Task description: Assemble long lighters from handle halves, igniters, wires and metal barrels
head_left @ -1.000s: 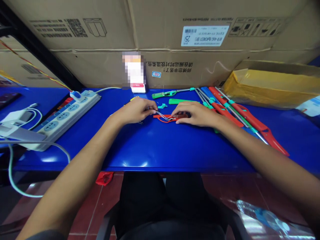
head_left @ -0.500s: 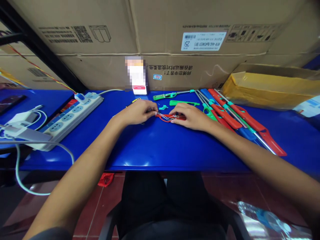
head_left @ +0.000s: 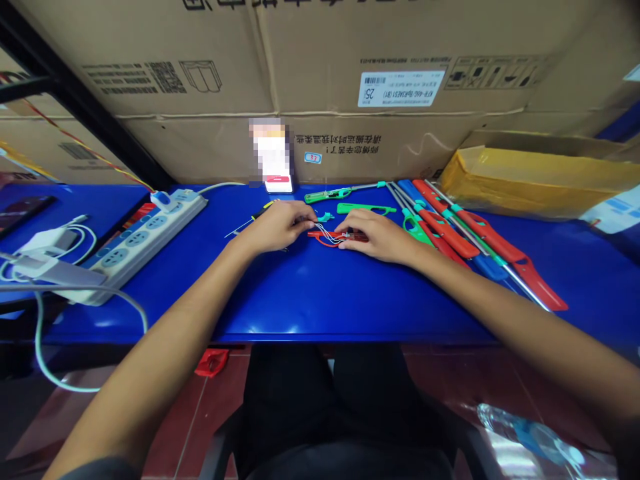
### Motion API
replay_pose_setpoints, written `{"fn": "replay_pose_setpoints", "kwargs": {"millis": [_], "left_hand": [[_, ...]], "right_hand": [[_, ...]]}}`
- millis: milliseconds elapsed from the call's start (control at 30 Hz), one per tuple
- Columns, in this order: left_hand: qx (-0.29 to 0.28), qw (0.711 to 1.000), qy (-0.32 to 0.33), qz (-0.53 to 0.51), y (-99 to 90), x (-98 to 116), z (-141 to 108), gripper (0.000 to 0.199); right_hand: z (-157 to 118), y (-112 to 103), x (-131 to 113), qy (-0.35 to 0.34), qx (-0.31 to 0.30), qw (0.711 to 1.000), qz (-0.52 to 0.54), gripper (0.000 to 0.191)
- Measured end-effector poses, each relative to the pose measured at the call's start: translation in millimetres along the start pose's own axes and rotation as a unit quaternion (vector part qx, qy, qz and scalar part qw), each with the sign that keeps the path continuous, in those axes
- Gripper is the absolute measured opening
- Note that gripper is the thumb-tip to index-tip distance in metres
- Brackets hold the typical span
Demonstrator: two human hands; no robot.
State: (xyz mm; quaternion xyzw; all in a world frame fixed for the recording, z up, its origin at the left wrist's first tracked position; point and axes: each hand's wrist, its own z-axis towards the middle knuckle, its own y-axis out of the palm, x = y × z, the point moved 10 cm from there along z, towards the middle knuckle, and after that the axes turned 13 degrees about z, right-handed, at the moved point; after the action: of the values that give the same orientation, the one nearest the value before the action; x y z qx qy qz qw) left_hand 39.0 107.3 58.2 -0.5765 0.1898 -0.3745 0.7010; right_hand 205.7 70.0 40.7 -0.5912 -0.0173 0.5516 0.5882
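My left hand (head_left: 286,225) is closed in a pinch on thin white wires (head_left: 326,233), which run across to the right. My right hand (head_left: 376,233) grips a red lighter casing (head_left: 330,242) with its inner parts exposed, partly hidden by the fingers. Just beyond the hands lies a small teal trigger piece (head_left: 325,217). Behind it are an opened green lighter (head_left: 327,195) with a metal rod and a green casing half (head_left: 367,209). A yellow-and-black screwdriver (head_left: 261,211) lies partly behind my left hand.
Several long-necked lighters (head_left: 460,233), red, green and blue, lie piled right of my right hand. A lit phone (head_left: 278,160) leans on the cardboard (head_left: 320,87) at the back. A white power strip (head_left: 135,247) with cables lies left; a yellow-taped box (head_left: 540,183) stands right.
The view has shifted slightly, uncovering more of the screwdriver. My left fingers have risen a little with the wires relative to the red casing, while my right hand keeps its grip.
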Motion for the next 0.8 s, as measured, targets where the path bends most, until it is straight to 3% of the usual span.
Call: {"fn": "replay_pose_setpoints", "kwargs": {"millis": [233, 567, 800], "left_hand": [[0.006, 1.0, 0.023, -0.007, 0.3, 8, 1, 0.023], [-0.007, 1.0, 0.024, 0.001, 2.1, 6, 0, 0.024], [0.009, 1.0, 0.013, -0.009, 0.9, 6, 1, 0.021]], "right_hand": [[3, 3, -4, 0.019, 0.011, 1.0, -0.022, 0.028], [3, 6, 6, 0.035, 0.067, 0.997, 0.031, 0.026], [4, 11, 1, 0.022, 0.043, 0.999, 0.023, 0.017]]}}
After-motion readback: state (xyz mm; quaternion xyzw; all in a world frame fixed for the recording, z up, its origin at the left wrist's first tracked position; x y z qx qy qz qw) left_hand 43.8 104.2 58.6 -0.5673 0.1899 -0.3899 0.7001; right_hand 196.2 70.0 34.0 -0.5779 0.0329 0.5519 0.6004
